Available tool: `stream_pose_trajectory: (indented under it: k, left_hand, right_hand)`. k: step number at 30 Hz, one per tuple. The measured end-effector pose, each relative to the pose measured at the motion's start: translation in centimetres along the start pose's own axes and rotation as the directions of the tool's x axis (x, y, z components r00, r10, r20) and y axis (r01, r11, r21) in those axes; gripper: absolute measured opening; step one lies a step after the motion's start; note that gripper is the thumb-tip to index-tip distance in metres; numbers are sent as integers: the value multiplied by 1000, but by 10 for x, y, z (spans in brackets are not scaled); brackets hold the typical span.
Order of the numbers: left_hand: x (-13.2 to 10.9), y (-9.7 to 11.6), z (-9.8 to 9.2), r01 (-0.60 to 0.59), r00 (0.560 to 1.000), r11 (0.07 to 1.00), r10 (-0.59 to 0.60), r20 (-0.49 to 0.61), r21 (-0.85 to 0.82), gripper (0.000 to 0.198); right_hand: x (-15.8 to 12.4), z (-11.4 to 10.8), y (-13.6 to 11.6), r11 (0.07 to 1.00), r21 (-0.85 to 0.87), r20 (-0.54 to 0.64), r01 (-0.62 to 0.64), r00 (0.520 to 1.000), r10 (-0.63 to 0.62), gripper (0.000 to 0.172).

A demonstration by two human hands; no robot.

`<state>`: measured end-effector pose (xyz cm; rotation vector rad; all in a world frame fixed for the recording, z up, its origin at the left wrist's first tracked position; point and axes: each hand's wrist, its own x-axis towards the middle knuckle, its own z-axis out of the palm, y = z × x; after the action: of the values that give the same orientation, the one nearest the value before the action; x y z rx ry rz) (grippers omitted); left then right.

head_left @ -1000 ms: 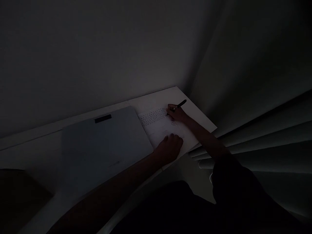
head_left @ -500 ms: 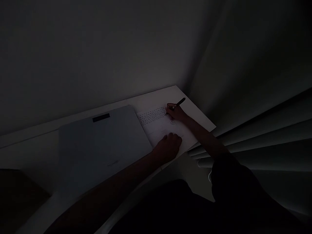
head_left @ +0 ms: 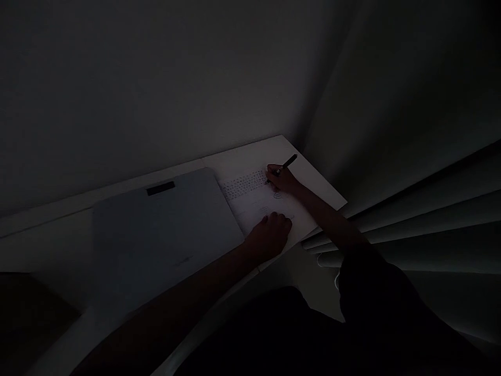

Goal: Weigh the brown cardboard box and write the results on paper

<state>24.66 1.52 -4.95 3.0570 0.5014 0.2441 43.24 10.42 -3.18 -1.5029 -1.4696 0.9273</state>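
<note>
A dark pen (head_left: 289, 161) is gripped in my right hand (head_left: 279, 178), slanting up and to the right. Its lower end meets a white sheet of paper (head_left: 250, 204) beside rows of small dark marks. A round scribble shows on the sheet just below that hand. My left hand (head_left: 271, 235) rests in a loose fist on the near part of the paper, fingers curled under; I see nothing held in it. To its left lies a large flat grey panel (head_left: 168, 230) with a dark strip near its far edge, bordering the paper.
The white desk (head_left: 313, 183) runs along a wall (head_left: 156, 94), its right corner beyond my right hand. Folded curtains (head_left: 422, 219) hang at the right, close to my right arm. A dark brown shape (head_left: 31, 308) sits at the lower left. The room is very dim.
Both hands keep almost the same place and grip. The pen's upper end has tipped very slightly, and the view has shifted a little.
</note>
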Motion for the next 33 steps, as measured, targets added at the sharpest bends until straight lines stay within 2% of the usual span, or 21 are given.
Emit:
stream_pose_trajectory:
  k: [13, 15, 18, 21, 28, 33]
  left_hand:
    - [1, 0, -4, 1, 1000, 1000, -2, 13, 12, 18]
    - [0, 0, -3, 1, 1000, 1000, -1, 2, 13, 19]
    - [1, 1, -3, 3, 1000, 1000, -3, -8, 13, 20]
    - [1, 1, -2, 9, 1000, 1000, -9, -17, -1, 18]
    - [0, 2, -7, 14, 1000, 1000, -13, 19, -11, 20]
    - [0, 3, -13, 19, 999, 1000, -19, 50, 10, 20]
  right_hand:
    - [0, 0, 1, 999, -33, -47, 0, 999, -2, 26]
    - [2, -3, 4, 997, -39, -110, 72, 991, -76, 28]
    - [5, -8, 7, 959, -161, -172, 234, 950, -261, 30]
    - [8, -11, 10, 896, -290, -93, 337, 922, -377, 31]
    - [12, -10, 22, 837, -333, 51, 435, 894, -445, 30]
    - [16, -10, 31, 746, -422, 162, 516, 852, -498, 46]
